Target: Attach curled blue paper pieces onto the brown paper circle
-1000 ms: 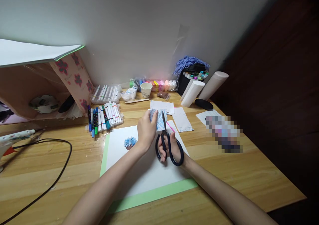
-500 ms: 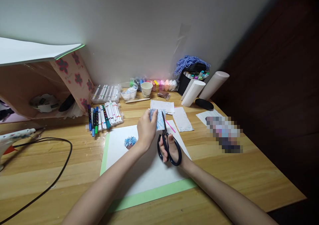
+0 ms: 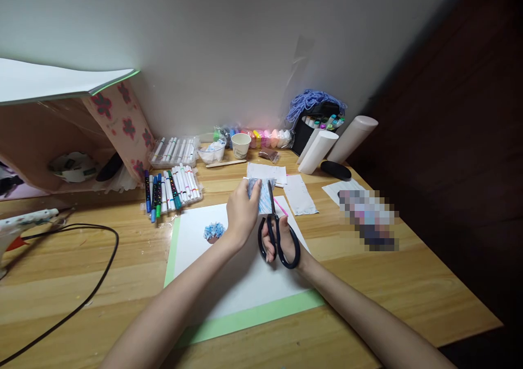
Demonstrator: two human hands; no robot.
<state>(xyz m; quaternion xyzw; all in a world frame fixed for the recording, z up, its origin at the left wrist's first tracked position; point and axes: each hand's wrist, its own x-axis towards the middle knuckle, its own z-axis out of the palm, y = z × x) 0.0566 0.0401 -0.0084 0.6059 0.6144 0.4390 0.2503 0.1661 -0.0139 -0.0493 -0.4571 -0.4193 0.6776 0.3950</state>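
Observation:
Between the thumb and fingers of my left hand point(image 3: 242, 212) is a small piece of paper point(image 3: 265, 197) streaked with blue colouring. My right hand point(image 3: 286, 238) grips black-handled scissors point(image 3: 292, 257), blades pointing away from me. The blades lie along the right edge of the blue-streaked paper; whether they are cutting into it I cannot tell. Below both hands lies a white sheet point(image 3: 245, 287) over a green one point(image 3: 245, 325). A small figure with curly blue paper on top and a brown base point(image 3: 213, 233) stands on the white sheet, left of my left hand.
Behind my hands lie paper strips point(image 3: 300, 194) and a pink stick point(image 3: 281, 206). Markers point(image 3: 183, 186), a paper cup point(image 3: 241, 146) and a bowl point(image 3: 212, 152) stand farther back. White tubes point(image 3: 318, 152) are at the right. A glue gun point(image 3: 28, 222) and black cable point(image 3: 112, 260) lie left.
The scissors' blades have shifted slightly right and look more closed. Both hands have moved a little to the right, still holding the paper and scissors.

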